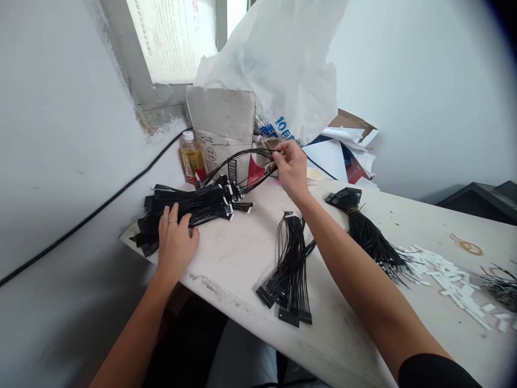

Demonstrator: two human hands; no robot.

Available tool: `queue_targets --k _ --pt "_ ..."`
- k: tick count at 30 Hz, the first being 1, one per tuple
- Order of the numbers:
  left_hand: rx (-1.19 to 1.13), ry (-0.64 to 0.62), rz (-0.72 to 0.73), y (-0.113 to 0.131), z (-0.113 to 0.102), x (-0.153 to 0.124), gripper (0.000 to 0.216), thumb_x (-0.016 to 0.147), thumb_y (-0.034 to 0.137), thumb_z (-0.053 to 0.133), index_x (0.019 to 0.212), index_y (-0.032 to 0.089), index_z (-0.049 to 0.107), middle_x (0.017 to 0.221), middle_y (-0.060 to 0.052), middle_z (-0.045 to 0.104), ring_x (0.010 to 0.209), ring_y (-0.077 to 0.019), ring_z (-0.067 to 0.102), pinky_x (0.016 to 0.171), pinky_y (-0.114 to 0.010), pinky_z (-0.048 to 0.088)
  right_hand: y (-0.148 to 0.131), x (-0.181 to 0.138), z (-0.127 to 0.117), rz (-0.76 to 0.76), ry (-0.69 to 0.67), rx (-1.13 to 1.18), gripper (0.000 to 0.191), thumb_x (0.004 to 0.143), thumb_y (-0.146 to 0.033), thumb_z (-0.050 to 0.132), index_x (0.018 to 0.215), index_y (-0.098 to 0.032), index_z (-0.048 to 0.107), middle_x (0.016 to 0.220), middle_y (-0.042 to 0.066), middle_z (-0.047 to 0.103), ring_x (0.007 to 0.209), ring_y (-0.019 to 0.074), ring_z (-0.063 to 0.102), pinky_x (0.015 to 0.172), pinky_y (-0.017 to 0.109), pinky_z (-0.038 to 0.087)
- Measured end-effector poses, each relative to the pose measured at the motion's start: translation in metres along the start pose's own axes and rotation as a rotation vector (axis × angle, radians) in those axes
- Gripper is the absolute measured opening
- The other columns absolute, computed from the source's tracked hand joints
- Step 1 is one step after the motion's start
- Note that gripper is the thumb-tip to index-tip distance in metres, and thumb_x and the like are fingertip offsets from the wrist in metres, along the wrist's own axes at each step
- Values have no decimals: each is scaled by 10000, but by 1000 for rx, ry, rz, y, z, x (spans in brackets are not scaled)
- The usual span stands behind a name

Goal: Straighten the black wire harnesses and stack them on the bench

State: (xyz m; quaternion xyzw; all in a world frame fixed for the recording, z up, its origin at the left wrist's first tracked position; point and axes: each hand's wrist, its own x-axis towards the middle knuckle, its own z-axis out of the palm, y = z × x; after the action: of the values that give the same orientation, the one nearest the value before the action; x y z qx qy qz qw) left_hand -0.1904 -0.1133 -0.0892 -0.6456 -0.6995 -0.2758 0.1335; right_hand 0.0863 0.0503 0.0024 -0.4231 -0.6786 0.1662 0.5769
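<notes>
My left hand [175, 238] lies flat with fingers spread on a heap of black wire harnesses [189, 207] at the table's left end. Reaching further back, my right hand [291, 168] pinches a few black wires [246, 161] that arch up from that heap. A second bunch of black cables with end connectors [290, 269] lies on the white table [234, 258] between my arms. A bundled black harness [365, 231] lies to the right of my right forearm.
A bottle of yellow drink [192, 157], a grey carton [224, 132] and a large white plastic bag [283, 70] stand at the back. Papers [343, 151] pile up behind. Several small white labels [452, 280] are scattered at the right. A black cord [100, 207] runs along the left wall.
</notes>
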Motion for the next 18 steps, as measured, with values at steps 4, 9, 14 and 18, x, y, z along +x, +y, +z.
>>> queue_targets --k 4,9,14,18 --pt "6 -14 2 -1 1 1 416 927 269 540 1254 77 711 1623 -250 445 1550 -457 307 1248 -609 280 11 -1 -16 59 -35 150 108 894 -353 556 940 -261 520 841 11 548 699 156 520 635 280 434" --pt "22 -12 -6 -1 2 1 416 919 274 535 1259 119 718 1573 -208 532 1536 -429 351 1221 -588 331 36 8 -41 226 191 458 352 848 -582 601 961 -290 441 830 -21 531 618 125 530 491 219 335" --pt "26 -15 -7 2 2 2 406 922 263 521 1239 106 720 1511 -235 588 1493 -447 411 1183 -619 360 38 16 -61 317 285 662 382 785 -473 706 936 -280 414 811 -46 561 563 85 511 444 179 306" --pt "0 3 -2 2 1 4 384 927 254 522 1205 80 722 1494 -269 588 1480 -462 428 1174 -631 372 20 -4 -46 348 195 644 318 784 -377 698 918 -269 431 738 -61 558 478 70 424 415 181 294"
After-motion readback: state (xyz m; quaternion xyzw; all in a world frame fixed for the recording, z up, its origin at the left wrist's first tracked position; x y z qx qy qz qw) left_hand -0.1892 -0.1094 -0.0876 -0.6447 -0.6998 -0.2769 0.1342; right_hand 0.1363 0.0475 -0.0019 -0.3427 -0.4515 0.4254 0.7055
